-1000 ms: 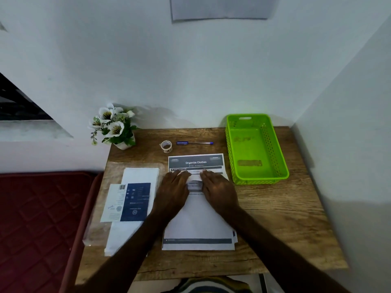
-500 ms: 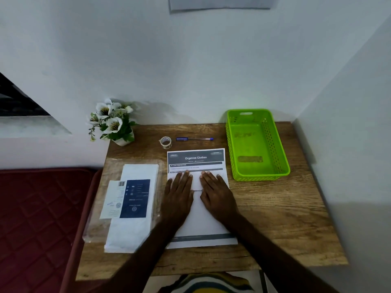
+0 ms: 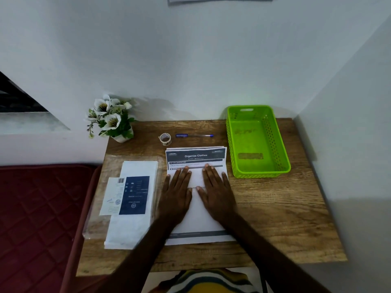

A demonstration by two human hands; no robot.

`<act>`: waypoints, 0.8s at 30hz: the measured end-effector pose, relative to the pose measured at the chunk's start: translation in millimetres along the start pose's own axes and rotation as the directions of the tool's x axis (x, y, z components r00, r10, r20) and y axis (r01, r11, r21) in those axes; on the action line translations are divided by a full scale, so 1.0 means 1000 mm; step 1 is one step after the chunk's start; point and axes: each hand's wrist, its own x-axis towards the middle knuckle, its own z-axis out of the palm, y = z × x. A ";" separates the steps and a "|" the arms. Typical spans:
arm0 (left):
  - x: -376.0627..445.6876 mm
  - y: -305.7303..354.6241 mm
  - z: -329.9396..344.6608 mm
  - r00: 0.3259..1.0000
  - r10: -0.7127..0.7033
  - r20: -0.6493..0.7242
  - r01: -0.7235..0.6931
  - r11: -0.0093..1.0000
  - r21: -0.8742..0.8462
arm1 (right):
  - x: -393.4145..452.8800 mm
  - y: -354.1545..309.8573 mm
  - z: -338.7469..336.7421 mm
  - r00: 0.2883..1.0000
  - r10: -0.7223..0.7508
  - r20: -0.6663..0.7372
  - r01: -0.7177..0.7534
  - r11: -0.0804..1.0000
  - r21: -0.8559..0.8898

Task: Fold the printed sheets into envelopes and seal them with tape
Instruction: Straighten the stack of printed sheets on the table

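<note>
While both hands, left hand and right hand, press flat with fingers straight on the folded printed sheet, a green basket at two o'clock holds a small brownish strip.

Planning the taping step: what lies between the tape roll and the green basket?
Head view: only a blue pen lies between tape roll and green basket.

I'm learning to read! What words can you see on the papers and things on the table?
"Organize Clothes": in the dark header of the top printed sheet.
Smaller lines on that sheet: too blurred to read.
Dark blue label on the envelope pack, with barcode: too small to read.
</note>
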 end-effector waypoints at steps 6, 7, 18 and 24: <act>0.002 0.004 -0.008 1.000 -0.017 -0.002 0.016 0.998 -0.058 | -0.005 0.006 -0.009 0.993 0.111 0.048 -0.109 0.993 -0.043; 0.004 0.004 -0.011 1.000 -0.022 -0.004 0.022 0.996 -0.084 | -0.004 0.003 -0.011 0.990 0.124 0.069 -0.121 0.992 -0.043; 0.036 -0.022 -0.028 0.988 -0.044 0.146 0.053 0.997 -0.058 | 0.033 0.007 -0.044 0.979 -0.083 0.188 0.083 0.996 0.010; 0.044 -0.020 -0.035 0.981 -0.056 0.183 0.065 0.997 -0.048 | 0.045 0.014 -0.048 0.958 -0.088 0.273 0.100 0.995 -0.031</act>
